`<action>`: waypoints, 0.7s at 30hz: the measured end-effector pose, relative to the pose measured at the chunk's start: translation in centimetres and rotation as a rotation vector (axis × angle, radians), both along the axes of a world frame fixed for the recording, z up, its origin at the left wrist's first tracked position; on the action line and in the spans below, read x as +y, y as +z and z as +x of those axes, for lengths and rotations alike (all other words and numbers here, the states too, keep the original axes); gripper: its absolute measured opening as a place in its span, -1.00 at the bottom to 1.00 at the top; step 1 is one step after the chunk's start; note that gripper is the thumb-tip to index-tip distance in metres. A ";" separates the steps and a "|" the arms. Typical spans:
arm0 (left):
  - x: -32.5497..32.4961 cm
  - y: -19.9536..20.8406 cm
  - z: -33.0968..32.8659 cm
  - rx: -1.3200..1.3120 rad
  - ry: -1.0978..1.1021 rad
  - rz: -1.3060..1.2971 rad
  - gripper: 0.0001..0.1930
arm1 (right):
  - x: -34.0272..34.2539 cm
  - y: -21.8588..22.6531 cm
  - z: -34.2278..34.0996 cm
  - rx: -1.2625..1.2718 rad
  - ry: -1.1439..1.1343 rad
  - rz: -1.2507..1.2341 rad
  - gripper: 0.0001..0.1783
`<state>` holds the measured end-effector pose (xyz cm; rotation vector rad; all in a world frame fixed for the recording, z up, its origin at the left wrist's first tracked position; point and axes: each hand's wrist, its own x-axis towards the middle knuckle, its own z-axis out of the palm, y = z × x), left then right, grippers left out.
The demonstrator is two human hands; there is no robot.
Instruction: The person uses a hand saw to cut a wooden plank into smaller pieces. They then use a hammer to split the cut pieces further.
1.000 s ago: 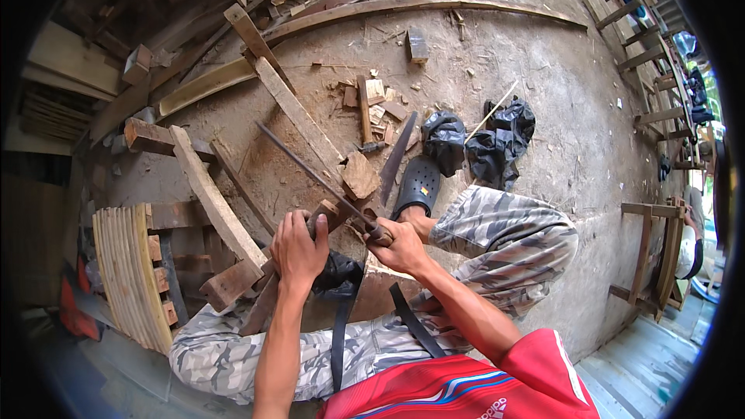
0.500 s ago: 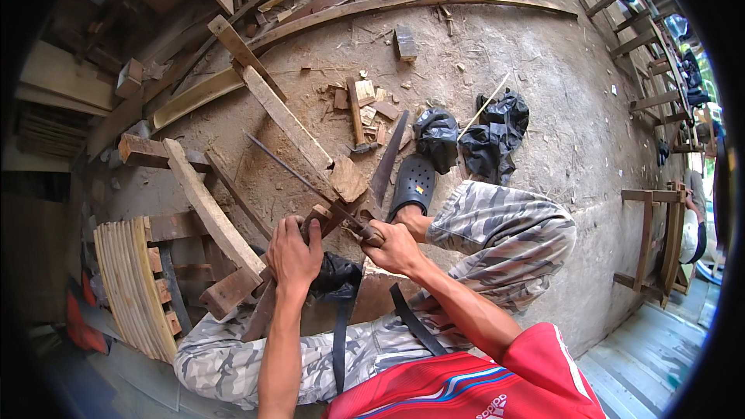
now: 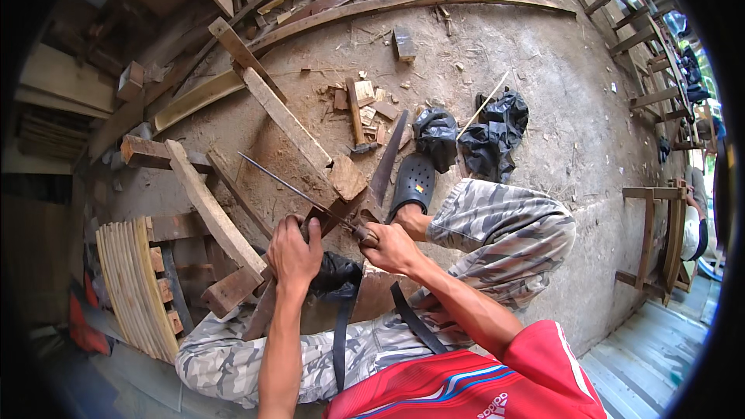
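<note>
My right hand (image 3: 392, 247) is closed around the wooden handle of a long, thin, dark blade (image 3: 283, 183), seen almost edge-on, so I cannot tell its exact kind. The blade slants up and left, passing over a brown wooden piece (image 3: 338, 213). My left hand (image 3: 295, 252) grips that piece from its near left side, thumb raised. A squared timber (image 3: 283, 120) ends in a chunky block (image 3: 348, 178) just beyond my hands. Right of the block, a tapered saw blade (image 3: 388, 157) points away from me; its lower end is hidden.
A hammer (image 3: 356, 112) lies among wood offcuts (image 3: 369, 97). Black plastic bags (image 3: 493, 136) rest on the floor beyond my clog (image 3: 412, 182). Curved wooden pieces (image 3: 209, 206) and stacked slats (image 3: 133, 287) stand at left. A wooden frame (image 3: 652, 237) and another person (image 3: 694, 229) are at right.
My right hand has shifted slightly left. The thin blade now slants at a flatter angle, its far tip lower and further left. My left hand stays on the wooden piece.
</note>
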<state>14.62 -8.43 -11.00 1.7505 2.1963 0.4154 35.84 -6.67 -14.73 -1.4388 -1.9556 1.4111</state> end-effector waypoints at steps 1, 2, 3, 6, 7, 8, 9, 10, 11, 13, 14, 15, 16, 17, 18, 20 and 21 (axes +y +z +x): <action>-0.1 -0.1 -0.1 -0.004 0.011 -0.005 -0.61 | 0.0 0.5 -0.2 -0.002 -0.016 -0.033 -0.81; 0.0 -0.2 -0.2 0.000 0.014 -0.004 -0.61 | 0.1 0.9 -0.4 0.036 -0.043 -0.037 -0.81; 0.1 -0.2 -0.3 0.003 0.018 -0.004 -0.60 | 0.2 1.5 -0.7 0.075 -0.070 -0.041 -0.81; -0.4 -0.2 -0.2 0.005 0.000 -0.010 -0.58 | -0.8 0.7 -0.2 0.055 -0.050 -0.032 -0.80; -0.1 -0.4 -0.3 0.009 0.007 -0.001 -0.59 | -0.5 0.6 -0.2 -0.009 -0.016 -0.035 -0.80; 0.0 -0.6 -0.3 0.013 0.014 0.007 -0.59 | -0.2 0.6 -0.3 -0.075 0.018 -0.038 -0.80; -0.1 -0.5 -0.3 -0.009 0.023 -0.010 -0.59 | -0.6 0.8 -0.4 -0.051 -0.013 -0.072 -0.81; -0.2 -0.4 -0.3 -0.007 0.023 -0.001 -0.59 | -0.7 1.1 -0.4 0.014 -0.048 -0.053 -0.81; -0.2 -0.2 -0.1 -0.004 0.023 0.008 -0.59 | -0.7 1.3 -0.5 0.080 -0.083 -0.035 -0.82; -0.2 -0.5 -0.1 -0.016 0.007 0.027 -0.59 | -0.6 1.6 -0.3 0.144 -0.117 -0.002 -0.83; -0.2 -0.4 0.0 -0.010 0.003 0.015 -0.59 | -0.2 0.2 0.0 0.100 -0.065 -0.022 -0.83; -0.3 -0.2 0.1 -0.005 -0.001 0.004 -0.59 | -0.5 -1.1 0.3 -0.031 -0.023 -0.057 -0.83; 0.1 -0.2 -0.1 0.002 0.000 0.005 -0.59 | -0.1 -1.0 0.0 -0.161 0.024 -0.080 -0.83; 0.0 -0.5 -0.1 0.025 0.004 0.032 -0.59 | -0.3 -0.6 0.0 -0.087 0.002 -0.071 -0.83; 0.2 -0.5 -0.3 0.017 0.005 0.032 -0.59 | -0.5 -0.2 0.0 -0.013 -0.019 -0.062 -0.83; -0.1 -0.4 -0.2 0.002 0.021 0.006 -0.59 | 0.0 1.9 -0.4 0.129 -0.072 -0.007 -0.82; -0.2 -0.2 -0.1 -0.009 0.019 0.015 -0.59 | 0.3 2.5 -0.4 0.152 -0.076 -0.003 -0.81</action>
